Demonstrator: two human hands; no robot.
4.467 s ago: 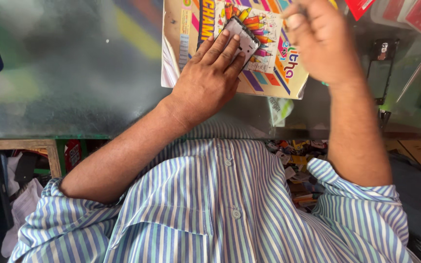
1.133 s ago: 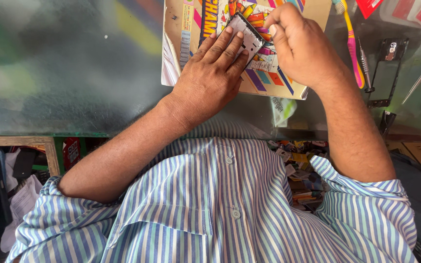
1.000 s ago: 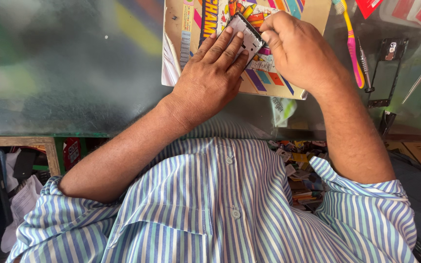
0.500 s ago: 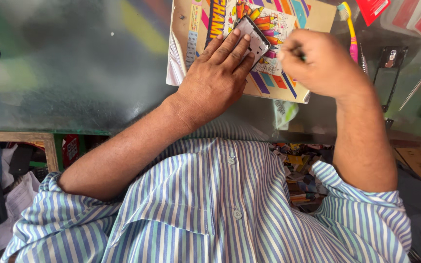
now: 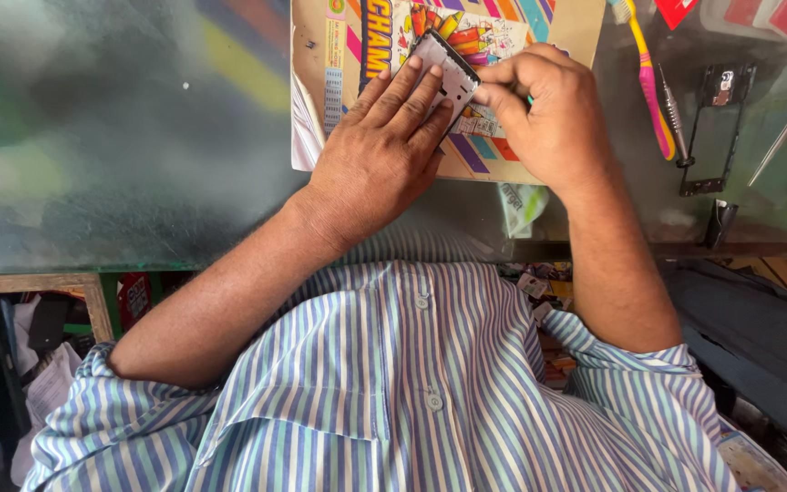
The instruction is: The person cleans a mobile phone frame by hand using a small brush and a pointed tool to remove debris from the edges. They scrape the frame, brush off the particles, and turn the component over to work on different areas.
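We see the left hand (image 5: 384,155) lying flat, fingers spread and pressed down on a small phone frame (image 5: 448,73), a pale panel with a dark rim that sits tilted on a colourful printed booklet (image 5: 339,82). The hand pins the frame rather than closing round it, with the fingertips resting on its near edge and face. The right hand (image 5: 548,114) is curled into a narrow pinch at the frame's right edge, thumb and forefinger drawn together just where they meet the panel (we cannot tell whether a small tool or part sits between them, since the knuckles hide it). The two hands touch each other at the frame. The booklet lies at the far edge of a glass-topped table (image 5: 120,155), whose surface shows dull green and yellow tints. To the right of the right hand we find a toothbrush (image 5: 646,77) with a pink and yellow handle, and just beside it a thin metal tool (image 5: 672,123). Further right lies a dark, empty phone housing (image 5: 710,128), well apart from the hands. Below, a blue and white striped shirt (image 5: 411,392) fills the near part of the view.
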